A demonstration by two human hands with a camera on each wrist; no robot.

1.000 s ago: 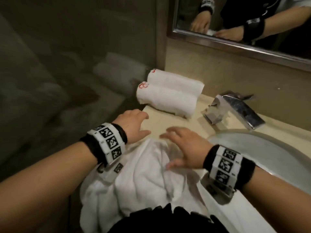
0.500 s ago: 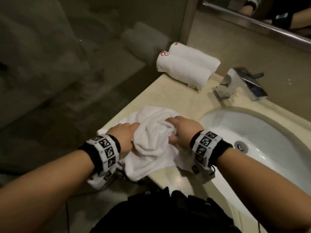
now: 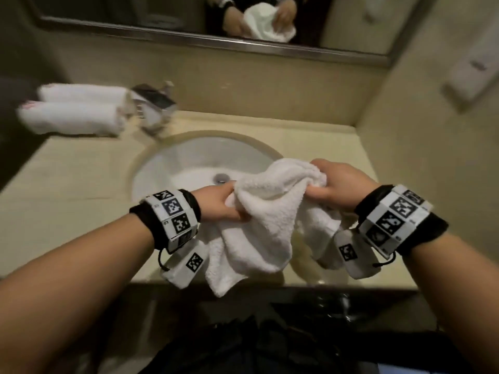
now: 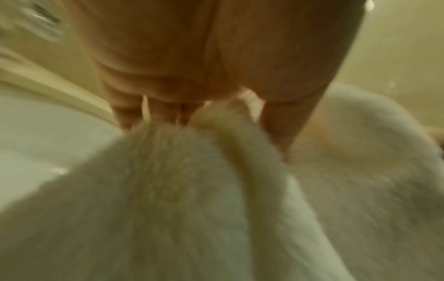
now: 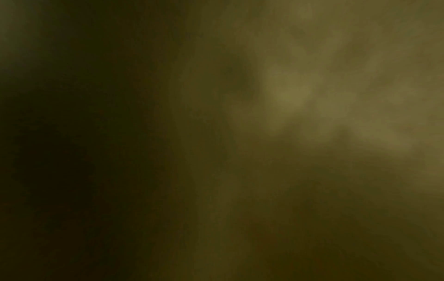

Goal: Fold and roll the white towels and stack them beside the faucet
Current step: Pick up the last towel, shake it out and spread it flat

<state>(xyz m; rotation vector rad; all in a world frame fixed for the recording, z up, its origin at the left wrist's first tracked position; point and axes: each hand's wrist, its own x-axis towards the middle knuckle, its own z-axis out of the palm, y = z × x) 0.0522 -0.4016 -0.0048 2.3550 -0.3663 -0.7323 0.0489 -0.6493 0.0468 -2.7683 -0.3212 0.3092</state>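
A crumpled white towel (image 3: pixel 267 225) hangs between both hands over the front rim of the sink. My left hand (image 3: pixel 224 205) grips its left edge, and my right hand (image 3: pixel 328 184) grips a bunched part at the upper right. In the left wrist view the fingers (image 4: pixel 129 114) and thumb pinch a fold of the towel (image 4: pixel 192 190). Two rolled white towels (image 3: pixel 78 110) lie stacked on the counter at the far left, beside the chrome faucet (image 3: pixel 155 103). The right wrist view is dark and blurred.
The white sink basin (image 3: pixel 194 163) sits in a beige counter (image 3: pixel 67 190) with a drain at its middle. A mirror (image 3: pixel 162 17) runs along the back wall. A wall stands close on the right. Dark clothing fills the bottom of the head view.
Both hands have lifted the towel off the left counter and carried it rightward over the sink. The head view has swung right, so the rolled towels and faucet now sit far left.
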